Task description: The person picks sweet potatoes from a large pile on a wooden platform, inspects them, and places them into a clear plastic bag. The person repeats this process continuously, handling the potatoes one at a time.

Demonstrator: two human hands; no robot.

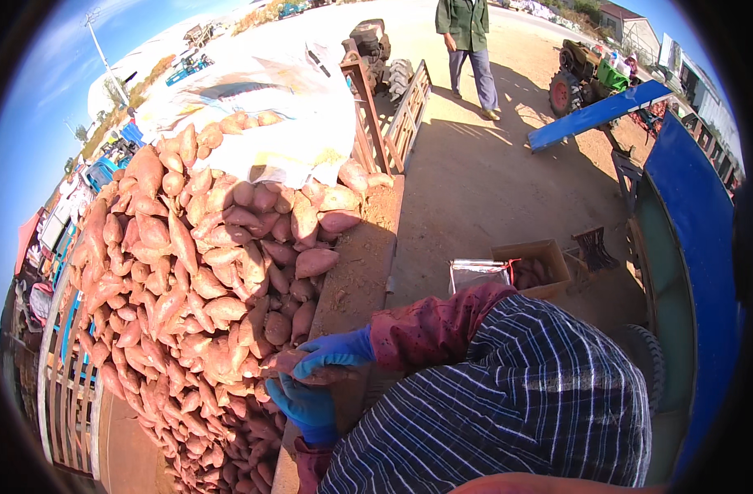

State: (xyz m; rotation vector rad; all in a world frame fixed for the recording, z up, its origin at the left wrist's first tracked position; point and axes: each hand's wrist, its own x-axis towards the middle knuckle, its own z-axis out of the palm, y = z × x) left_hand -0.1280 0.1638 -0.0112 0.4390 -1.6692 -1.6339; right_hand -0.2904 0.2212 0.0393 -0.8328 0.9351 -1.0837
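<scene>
My right hand (334, 354), in a blue glove and dark red sleeve, grips a sweet potato (330, 375) from above at the near edge of a large heap. Just below it, my left hand (303, 407), also in a blue glove, cups the same sweet potato from underneath; its fingertips are partly hidden. Another reddish root lies against the right fingers, and whether it is separate is unclear. The heap of sweet potatoes (210, 290) fills the view's left side. A white woven plastic sheet (290, 117) covers its far end.
The soil-covered ledge (358, 265) of the cart bed borders the heap. On the ground stand a cardboard box (558, 272) holding sweet potatoes and a wire-framed container (475, 275). A person (466, 37) stands beyond, near a tractor (574, 86). Blue metal panels (691, 204) rise at the right.
</scene>
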